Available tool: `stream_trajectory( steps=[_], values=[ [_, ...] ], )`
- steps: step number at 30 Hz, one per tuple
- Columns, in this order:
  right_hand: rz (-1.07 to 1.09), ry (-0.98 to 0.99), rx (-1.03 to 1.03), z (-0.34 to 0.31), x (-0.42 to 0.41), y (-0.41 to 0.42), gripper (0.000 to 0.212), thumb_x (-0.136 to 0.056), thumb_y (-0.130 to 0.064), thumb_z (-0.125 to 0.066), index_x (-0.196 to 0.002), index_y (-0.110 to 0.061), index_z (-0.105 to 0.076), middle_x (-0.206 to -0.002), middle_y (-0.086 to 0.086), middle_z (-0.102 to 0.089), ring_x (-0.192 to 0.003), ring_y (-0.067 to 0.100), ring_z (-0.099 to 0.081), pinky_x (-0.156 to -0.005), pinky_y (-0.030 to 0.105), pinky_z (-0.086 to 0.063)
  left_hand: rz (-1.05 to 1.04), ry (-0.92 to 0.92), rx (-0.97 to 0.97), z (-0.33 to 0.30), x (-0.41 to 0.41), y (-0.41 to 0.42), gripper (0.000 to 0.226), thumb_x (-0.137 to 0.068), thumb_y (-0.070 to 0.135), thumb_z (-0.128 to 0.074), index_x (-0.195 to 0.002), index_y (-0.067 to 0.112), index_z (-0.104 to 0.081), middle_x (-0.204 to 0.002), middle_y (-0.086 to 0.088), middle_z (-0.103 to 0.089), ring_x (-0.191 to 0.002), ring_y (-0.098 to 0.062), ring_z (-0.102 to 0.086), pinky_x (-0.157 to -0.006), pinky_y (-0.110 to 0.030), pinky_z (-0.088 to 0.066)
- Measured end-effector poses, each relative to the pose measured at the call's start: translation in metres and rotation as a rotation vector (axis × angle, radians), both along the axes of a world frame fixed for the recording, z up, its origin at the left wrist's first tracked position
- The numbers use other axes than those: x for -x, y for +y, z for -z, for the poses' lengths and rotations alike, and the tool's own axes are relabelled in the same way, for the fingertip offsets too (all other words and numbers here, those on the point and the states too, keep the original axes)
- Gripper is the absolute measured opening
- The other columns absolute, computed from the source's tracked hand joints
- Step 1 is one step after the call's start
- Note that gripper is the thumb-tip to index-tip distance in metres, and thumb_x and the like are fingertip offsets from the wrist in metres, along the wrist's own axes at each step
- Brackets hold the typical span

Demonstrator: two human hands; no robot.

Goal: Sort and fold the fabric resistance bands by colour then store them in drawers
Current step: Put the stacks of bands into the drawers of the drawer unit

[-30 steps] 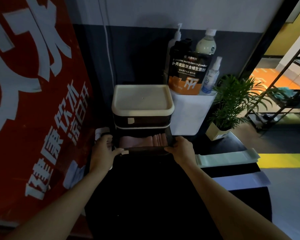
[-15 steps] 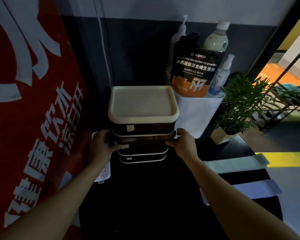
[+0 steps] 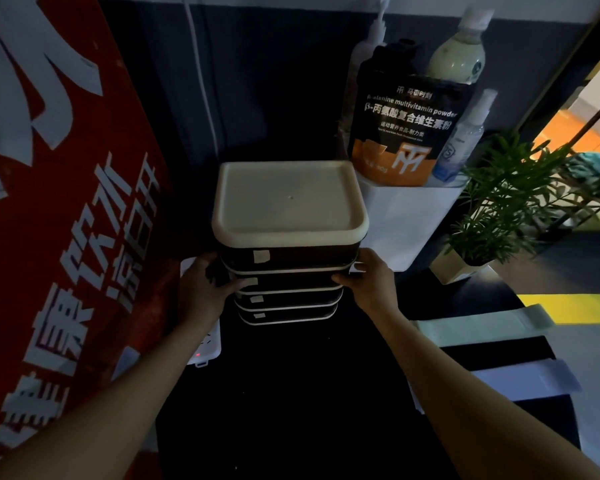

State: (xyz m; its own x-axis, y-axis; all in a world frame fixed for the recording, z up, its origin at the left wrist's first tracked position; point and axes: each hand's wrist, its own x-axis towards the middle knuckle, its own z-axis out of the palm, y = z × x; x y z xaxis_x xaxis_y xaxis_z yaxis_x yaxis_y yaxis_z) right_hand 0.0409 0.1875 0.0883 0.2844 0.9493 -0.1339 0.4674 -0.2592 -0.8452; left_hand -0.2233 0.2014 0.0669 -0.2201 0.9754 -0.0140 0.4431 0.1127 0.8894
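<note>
A red banner [image 3: 59, 237] with large white Chinese characters is cut off at the left and top edges; its wording is only partly shown. Beside it, a white power strip [image 3: 205, 344] with a small red light is largely hidden beneath the left hand [image 3: 201, 292].

The left hand is laid against the left side of the drawer unit [image 3: 288, 244], thumb extended onto the front of the second drawer; the other fingers are concealed in shadow behind the unit, so their curl cannot be told. The unit is a rounded-corner plastic stack of four dark drawers with pale trim lines, capped by a smooth cream lid with a raised rim. All drawer fronts sit flush. A small pale label is fixed to each front; no writing on them can be made out.

The right hand [image 3: 371, 285] is pressed against the right corner of the unit, fingers fairly straight, thumb at the second drawer's edge.

Behind, a white bin [image 3: 406, 230] holds a black-and-orange pouch [image 3: 406, 123] printed "multivitamin powder", a pump bottle, a pale drink bottle and a spray bottle, all partly hidden by the pouch. A potted plant [image 3: 499, 209] stands to the right.

At the far right, a pale green band [image 3: 482, 327] and a lilac band [image 3: 523, 379] are laid flat on the dark table [image 3: 309, 410], well apart from the drawers. Their fabric is matte.
</note>
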Motion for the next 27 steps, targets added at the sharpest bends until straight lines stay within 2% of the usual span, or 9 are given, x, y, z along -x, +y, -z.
stream_trajectory(
  steps=[2, 5, 9, 12, 15, 19, 22, 27],
  values=[
    [0.002, 0.022, -0.010, 0.002, 0.000, -0.001, 0.047, -0.072, -0.016, -0.078, -0.114, -0.013, -0.056, -0.111, 0.001, -0.064, -0.102, 0.016, -0.058, -0.087, 0.032, -0.048, 0.002, 0.003, -0.023, 0.002, -0.001, -0.002, 0.058, -0.065, 0.015, -0.083, -0.117, 0.010, -0.057, -0.108, -0.006, -0.064, -0.101, -0.024, -0.060, -0.091, -0.042, -0.049],
    [0.015, 0.065, 0.021, 0.013, 0.000, -0.008, 0.040, -0.075, -0.013, -0.076, -0.110, -0.011, -0.058, -0.101, -0.003, -0.061, -0.096, 0.012, -0.056, -0.084, 0.028, -0.046, -0.006, -0.036, -0.046, 0.008, -0.007, -0.011, 0.051, -0.068, 0.005, -0.080, -0.113, 0.005, -0.057, -0.106, -0.002, -0.059, -0.101, -0.019, -0.055, -0.087, -0.032, -0.044],
    [-0.009, 0.016, 0.124, 0.038, 0.000, -0.018, 0.034, -0.076, -0.015, -0.074, -0.107, -0.009, -0.059, -0.106, 0.003, -0.062, -0.100, 0.020, -0.059, -0.088, 0.037, -0.048, -0.020, -0.036, 0.033, 0.029, -0.008, -0.022, 0.052, -0.069, 0.002, -0.079, -0.115, 0.000, -0.054, -0.116, -0.009, -0.058, -0.108, -0.023, -0.054, -0.086, -0.029, -0.038],
    [-0.033, -0.028, 0.158, 0.048, 0.004, -0.018, 0.039, -0.078, -0.017, -0.072, -0.114, -0.011, -0.057, -0.115, 0.008, -0.062, -0.108, 0.024, -0.057, -0.091, 0.037, -0.046, -0.015, 0.001, 0.118, 0.042, -0.010, -0.026, 0.061, -0.072, 0.009, -0.078, -0.126, 0.005, -0.049, -0.127, -0.011, -0.055, -0.116, -0.024, -0.052, -0.090, -0.030, -0.039],
    [-0.066, 0.017, 0.146, 0.050, 0.011, -0.018, 0.049, -0.079, -0.014, -0.071, -0.125, -0.019, -0.053, -0.121, 0.003, -0.062, -0.113, 0.021, -0.057, -0.093, 0.035, -0.046, 0.032, 0.058, 0.168, 0.049, -0.016, -0.030, 0.070, -0.075, 0.022, -0.076, -0.136, 0.012, -0.043, -0.133, -0.006, -0.052, -0.123, -0.023, -0.049, -0.099, -0.036, -0.040],
    [-0.059, 0.079, 0.125, 0.052, 0.019, -0.023, 0.058, -0.081, -0.012, -0.069, -0.132, -0.026, -0.046, -0.122, -0.001, -0.062, -0.115, 0.018, -0.056, -0.094, 0.032, -0.046, 0.064, 0.046, 0.188, 0.053, -0.023, -0.035, 0.073, -0.077, 0.026, -0.075, -0.140, 0.018, -0.038, -0.134, -0.004, -0.052, -0.124, -0.020, -0.048, -0.101, -0.036, -0.041],
    [-0.051, 0.072, 0.124, 0.050, 0.019, -0.031, 0.056, -0.082, -0.012, -0.067, -0.132, -0.024, -0.046, -0.119, 0.000, -0.063, -0.113, 0.018, -0.058, -0.086, 0.025, -0.043, 0.054, 0.047, 0.192, 0.050, -0.024, -0.041, 0.074, -0.078, 0.025, -0.073, -0.141, 0.019, -0.035, -0.137, -0.003, -0.049, -0.125, -0.020, -0.047, -0.100, -0.033, -0.040],
    [-0.026, 0.084, 0.155, 0.048, 0.015, -0.046, 0.058, -0.082, -0.011, -0.068, -0.134, -0.017, -0.043, -0.123, 0.002, -0.060, -0.113, 0.019, -0.057, -0.085, 0.022, -0.039, 0.017, 0.026, 0.174, 0.040, -0.022, -0.057, 0.071, -0.079, 0.020, -0.073, -0.140, 0.014, -0.036, -0.136, -0.004, -0.049, -0.120, -0.021, -0.050, -0.097, -0.034, -0.041]
  ],
)
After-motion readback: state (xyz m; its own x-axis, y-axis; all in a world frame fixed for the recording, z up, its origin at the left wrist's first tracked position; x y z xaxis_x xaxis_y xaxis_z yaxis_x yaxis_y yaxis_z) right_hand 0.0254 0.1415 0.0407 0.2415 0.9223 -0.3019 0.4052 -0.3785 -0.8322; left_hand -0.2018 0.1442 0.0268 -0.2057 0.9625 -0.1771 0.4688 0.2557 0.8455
